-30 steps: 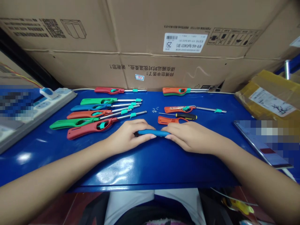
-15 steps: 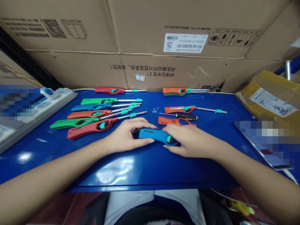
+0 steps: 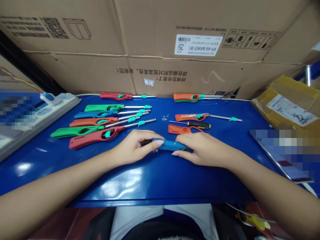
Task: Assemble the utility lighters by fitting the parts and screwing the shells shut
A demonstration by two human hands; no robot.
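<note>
Between my two hands is a blue gas lighter (image 3: 168,145), held just above the blue tabletop with its narrow edge turned up. My left hand (image 3: 135,146) is closed on its left end, the thumb lying along the top. On the other end, my right hand (image 3: 202,148) pinches the trigger part, so the front of the lighter is hidden. Just beyond my right hand lie an orange lighter shell half (image 3: 178,129), a black-and-yellow screwdriver (image 3: 199,124) and an opened orange lighter (image 3: 186,117) with its inside showing. Several tiny screws (image 3: 165,118) lie near the screwdriver tip.
At the left lie several lighters, among them a red one (image 3: 86,138). An orange-and-green lighter (image 3: 187,97) lies at the back, before a large carton (image 3: 155,66). A power strip (image 3: 62,103) borders the left, a phone (image 3: 277,156) and a taped box (image 3: 282,93) the right.
The blue lighter has been rolled in my hands, from its broad side facing up to its narrow edge facing up. My left thumb has moved up onto it.
</note>
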